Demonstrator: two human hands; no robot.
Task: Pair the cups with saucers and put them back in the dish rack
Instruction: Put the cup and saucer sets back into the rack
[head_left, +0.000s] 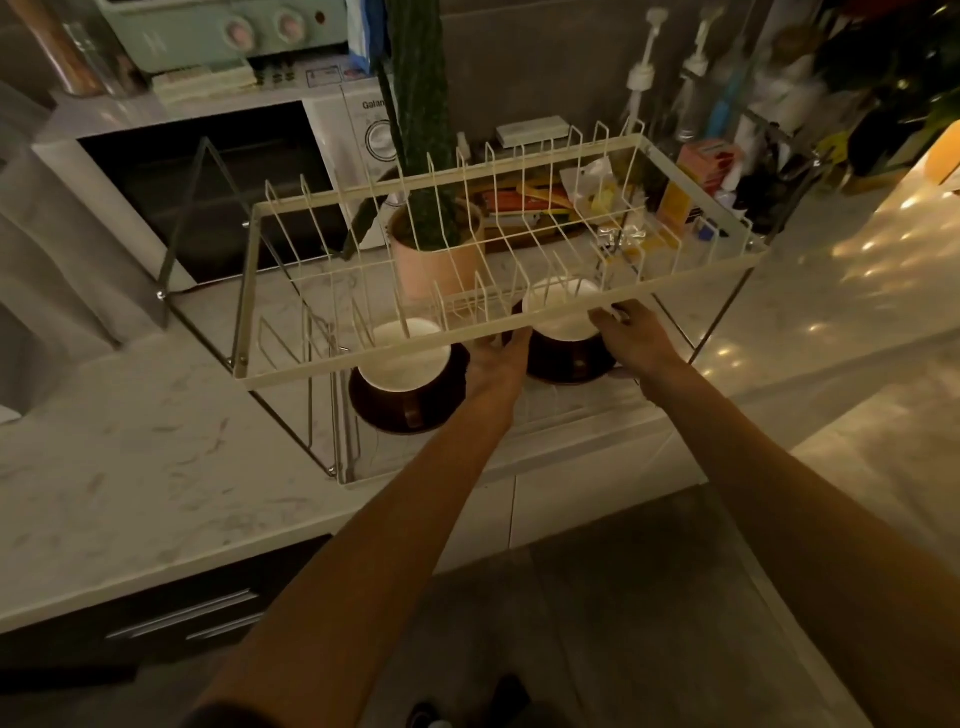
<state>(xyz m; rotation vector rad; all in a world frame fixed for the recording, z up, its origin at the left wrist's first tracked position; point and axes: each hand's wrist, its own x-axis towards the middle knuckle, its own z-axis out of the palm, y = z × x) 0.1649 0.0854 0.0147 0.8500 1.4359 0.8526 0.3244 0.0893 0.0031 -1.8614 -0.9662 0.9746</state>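
Observation:
Two white cups sit on dark brown saucers on the lower shelf of the cream wire dish rack (519, 340). The left cup (408, 364) rests on its saucer (387, 410), with no hand near it. The right cup (563, 317) stands on the second saucer (563, 366), partly hidden behind the rack's front rail. My left hand (496, 361) grips that saucer's left edge, fingertips hidden under the rail. On the other side, my right hand (631, 332) curls its fingers round the same saucer's right edge, beside the cup.
The rack's upper tier (519, 228) of upright wire prongs hangs right over the cups. A pink plant pot (431, 260) stands behind the rack, a microwave (218, 182) at back left, bottles and boxes (696, 156) at back right. Marble counter (156, 467) stretches left.

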